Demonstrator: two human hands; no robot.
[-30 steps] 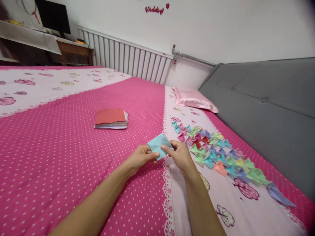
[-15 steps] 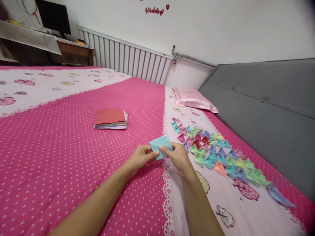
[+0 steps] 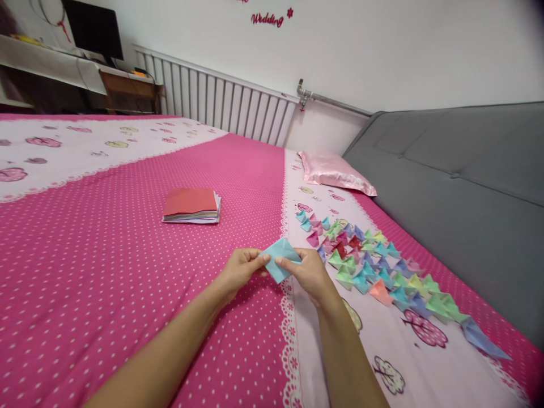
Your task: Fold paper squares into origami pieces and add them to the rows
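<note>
A folded light-blue piece of origami paper point(image 3: 279, 273) is held over the bed, one corner pointing toward me. My left hand point(image 3: 243, 271) pinches its left corner between thumb and fingers. On the opposite side my right hand point(image 3: 309, 272) grips it, thumb lying across the front. The fingers behind the paper are mostly hidden. To the right of my right hand, rows of small folded paper boats point(image 3: 369, 260) in many colours lie on the bedspread. A stack of coloured paper point(image 3: 191, 203) with a red sheet on top rests to the left, beyond my left hand.
The bed has a pink dotted bedspread point(image 3: 127, 255) with white printed bands. A pink pillow point(image 3: 334, 171) lies by the grey padded headboard point(image 3: 459, 170). Farther back are a radiator point(image 3: 212, 96) and a desk with a black monitor point(image 3: 92, 29).
The blue paper has been turned in the hands, so a corner now points down toward me. Both hands keep hold of it and have shifted only slightly.
</note>
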